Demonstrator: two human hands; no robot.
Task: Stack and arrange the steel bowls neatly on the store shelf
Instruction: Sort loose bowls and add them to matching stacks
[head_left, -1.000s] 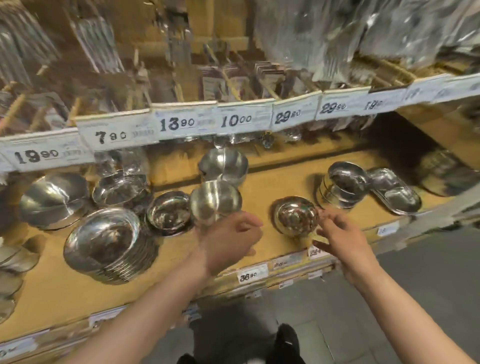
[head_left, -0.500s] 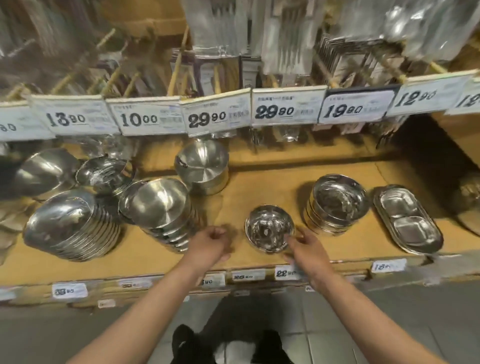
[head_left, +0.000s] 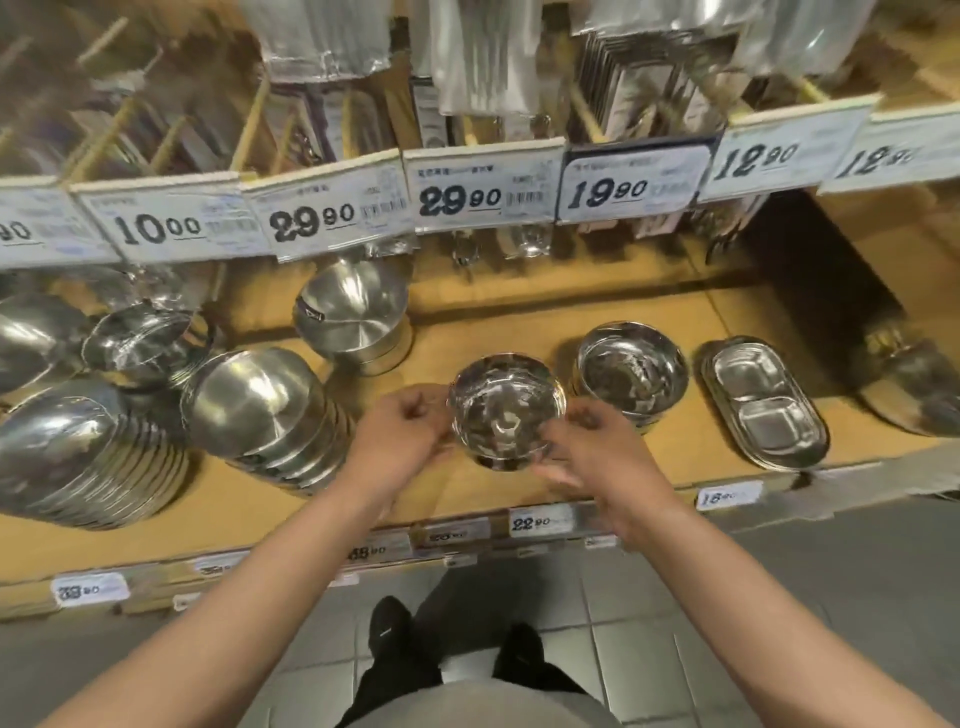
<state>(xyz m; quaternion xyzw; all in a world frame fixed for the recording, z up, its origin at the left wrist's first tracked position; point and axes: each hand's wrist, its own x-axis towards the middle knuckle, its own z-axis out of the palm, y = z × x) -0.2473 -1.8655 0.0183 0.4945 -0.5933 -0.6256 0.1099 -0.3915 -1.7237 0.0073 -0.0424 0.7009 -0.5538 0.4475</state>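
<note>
Head view: small steel bowl (head_left: 506, 413) held between both hands, just above the wooden shelf (head_left: 519, 338). Left hand (head_left: 402, 441) curled against the bowl's left rim, right hand (head_left: 592, 449) gripping the right rim, fingers bent around the edge; right hand slightly blurred. Whether the bowl sits on the shelf or hangs just clear of it, cannot tell.

Step in hand, by the look of it: picking up or placing a loose bowl for stacking. Just beyond the right hand, a stack of similar bowls (head_left: 634, 371) that seems the matching size, likely the home for this one. Further right of that, divided oval trays (head_left: 763, 402). Just outside the left hand, a leaning stack of larger bowls (head_left: 265, 415), too wide to match.

Next move probably calls for carrying the bowl rightward, levelling it over the stack, and lowering it so the rims nest squarely, without knocking the trays
</note>
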